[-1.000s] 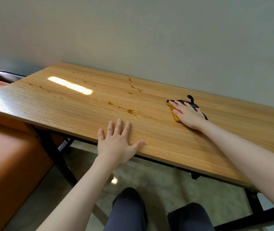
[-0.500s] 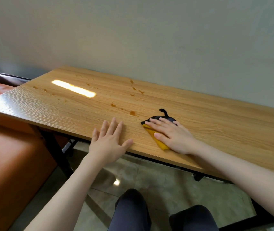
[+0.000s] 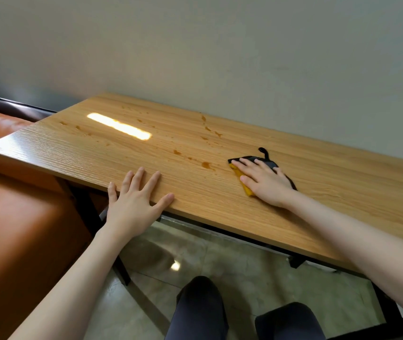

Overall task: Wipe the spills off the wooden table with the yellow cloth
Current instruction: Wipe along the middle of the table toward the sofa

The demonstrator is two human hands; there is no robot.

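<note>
Your right hand [image 3: 266, 184] lies flat on the cloth [image 3: 245, 186], fingers straight and spread, pressing it to the wooden surface [image 3: 342, 182] right of centre. The cloth shows yellow along its near-left edge and dark on its far side, where a small black loop sticks up. Most of it is hidden under your palm.

Your left hand [image 3: 135, 198] is open too, fingers splayed and resting on the near edge of the surface, thumb along the rim, well left of the cloth.

Brown spills [image 3: 205, 164] sit just left of the cloth, between your hands, not touching it. More drops trail toward the far edge and the left end, around a bright strip of reflected light [image 3: 119, 126].

An orange seat [image 3: 19, 217] stands at the left. Your knees [image 3: 201, 307] show below, over a tiled floor [image 3: 220, 261].
</note>
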